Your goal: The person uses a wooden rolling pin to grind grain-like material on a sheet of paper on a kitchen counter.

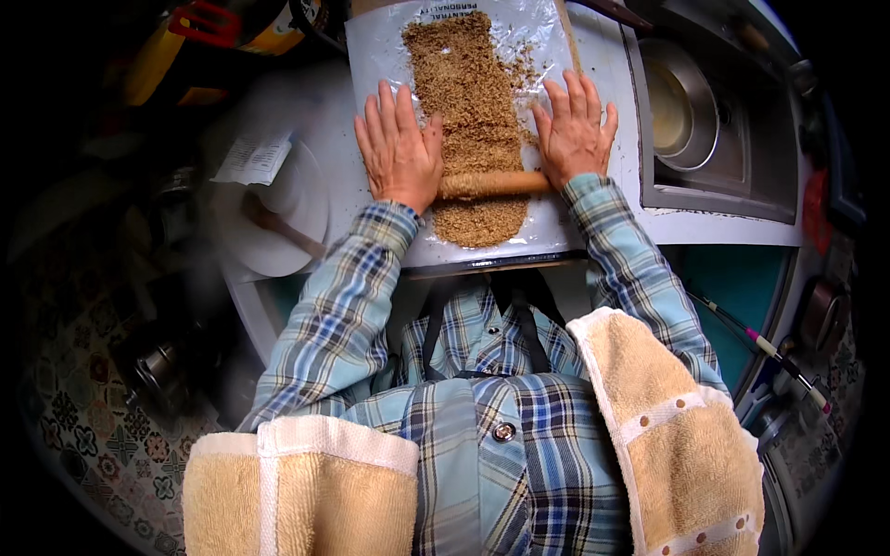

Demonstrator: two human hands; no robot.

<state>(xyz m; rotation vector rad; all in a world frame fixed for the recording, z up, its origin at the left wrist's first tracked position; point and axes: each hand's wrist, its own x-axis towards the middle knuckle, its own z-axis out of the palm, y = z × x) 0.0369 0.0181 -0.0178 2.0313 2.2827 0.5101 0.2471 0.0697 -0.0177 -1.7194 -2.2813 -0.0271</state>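
A long brown crumbly layer (469, 104) lies on a clear plastic sheet (379, 52) that bears printed writing. Across its near part rests a wooden rolling pin (494, 184) with crumbs stuck to its left half. My left hand (400, 149) lies with its palm on the pin's left end, its fingers straight and pointing away from me. My right hand (576, 132) is at the pin's right end in the same way, fingers spread. Neither hand curls round the pin. The palms hide both pin ends. Loose crumbs are scattered right of the layer.
At the right is a sink (737, 149) with a metal bowl (702, 142) in it. On the left stand a white plate (261, 257) with a wooden utensil (295, 235) and a paper slip (254, 160) bearing writing. The counter's front edge runs close to my body.
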